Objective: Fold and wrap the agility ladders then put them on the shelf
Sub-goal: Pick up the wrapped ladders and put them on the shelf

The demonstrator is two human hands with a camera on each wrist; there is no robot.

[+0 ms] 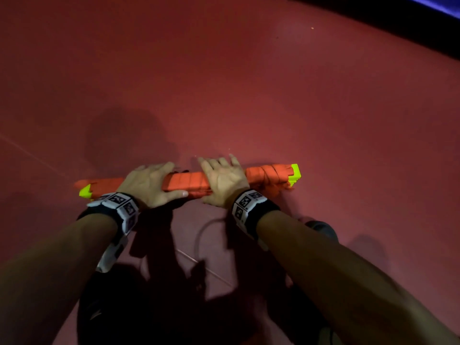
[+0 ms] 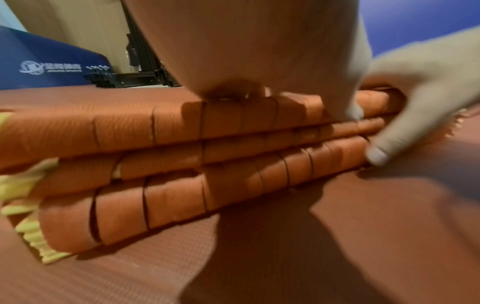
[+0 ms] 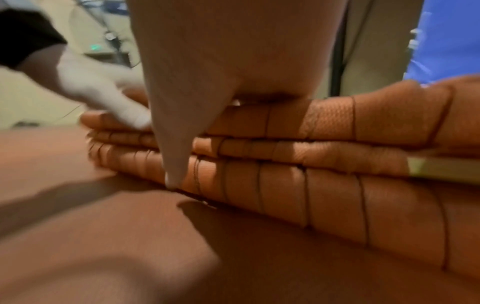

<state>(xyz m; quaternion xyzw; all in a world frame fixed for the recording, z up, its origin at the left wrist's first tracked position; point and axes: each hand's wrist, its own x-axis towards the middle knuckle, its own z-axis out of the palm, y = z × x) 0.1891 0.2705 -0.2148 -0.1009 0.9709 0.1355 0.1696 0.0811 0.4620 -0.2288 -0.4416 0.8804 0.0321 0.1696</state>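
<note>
An agility ladder bundle (image 1: 189, 183) lies on the red floor: orange straps wound round stacked yellow-green rungs, whose ends (image 1: 295, 171) stick out at both sides. My left hand (image 1: 149, 183) lies over the bundle left of its middle, thumb along the near side, fingers over the top. My right hand (image 1: 221, 180) sits just right of it, fingers spread across the top. In the right wrist view its thumb (image 3: 174, 164) runs down the near face of the bundle (image 3: 311, 185) to the floor. The left wrist view shows three strap-wrapped layers (image 2: 155, 164).
Red matted floor (image 1: 249, 95) lies all round. A black band with a blue edge (image 1: 423, 11) borders the far right. A blue mat with a white logo (image 2: 39, 67) and a black metal frame (image 2: 135, 61) stand beyond the bundle. My dark-clothed legs (image 1: 124, 307) are below.
</note>
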